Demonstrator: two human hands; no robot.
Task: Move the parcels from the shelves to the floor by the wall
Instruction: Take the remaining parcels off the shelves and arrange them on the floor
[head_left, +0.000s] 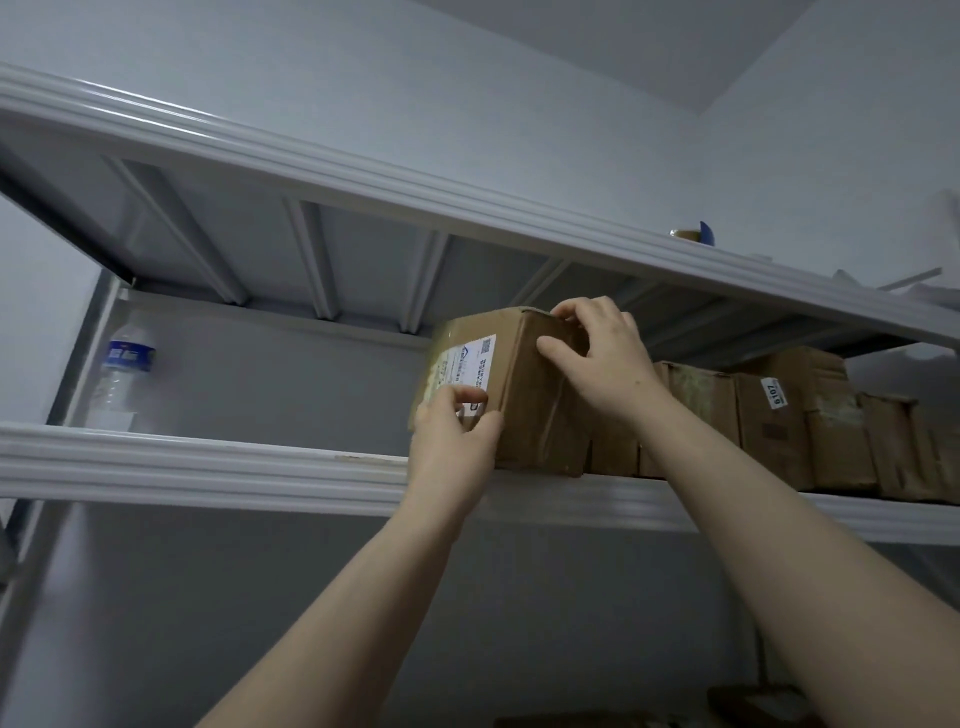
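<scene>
With forearms (358, 603) raised, gripping the cardboard parcel (524, 389) at the middle shelf's (208, 462) front edge: left hand (452, 441) pinching its labelled lower-left corner, right hand (605, 358) curled over the top-right edge. Leftmost in the parcel row (769, 421); likely slides straight out toward the body.

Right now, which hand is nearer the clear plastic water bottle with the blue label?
Left. The left hand grips the labelled side of the brown cardboard parcel, right of the bottle; the right hand holds its farther upper edge.
</scene>
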